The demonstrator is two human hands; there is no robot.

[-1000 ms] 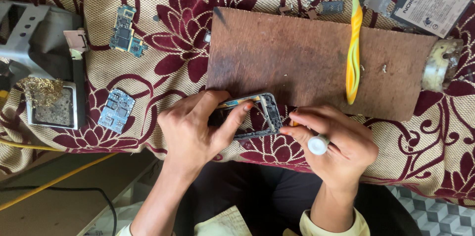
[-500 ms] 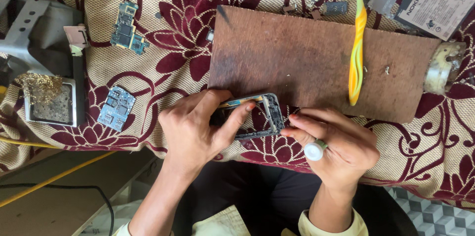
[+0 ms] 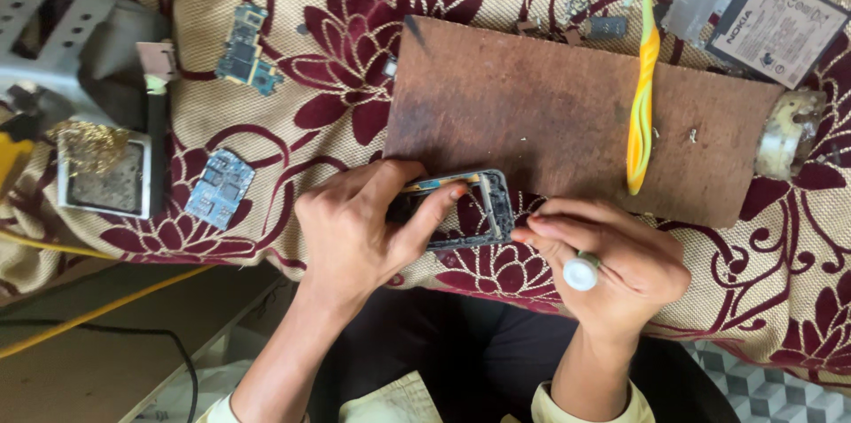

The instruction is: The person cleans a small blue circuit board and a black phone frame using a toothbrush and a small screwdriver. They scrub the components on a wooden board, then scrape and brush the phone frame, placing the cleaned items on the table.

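Note:
My left hand [image 3: 359, 228] grips a dark phone frame [image 3: 483, 210] at the near edge of a brown wooden board [image 3: 532, 113], thumb across the frame's top rail. My right hand [image 3: 612, 259] is closed around a small tool with a white round end cap [image 3: 581, 274]; its fingertips meet the frame's right side. The tool's tip is hidden behind the fingers. A yellow-green toothbrush [image 3: 643, 77] lies on the board's right part.
A floral maroon-and-beige cloth [image 3: 292, 77] covers the table. Two small circuit boards [image 3: 244, 50] [image 3: 217, 188] lie at the left, beside a grey metal unit [image 3: 62, 42] and a tray of brass wool [image 3: 97, 170]. A phone battery [image 3: 776, 28] and a round tin [image 3: 789, 135] sit at the right.
Both hands stay on the phone frame with only slight shifts; the white tool cap has moved a little within my right hand. The view has drifted slightly.

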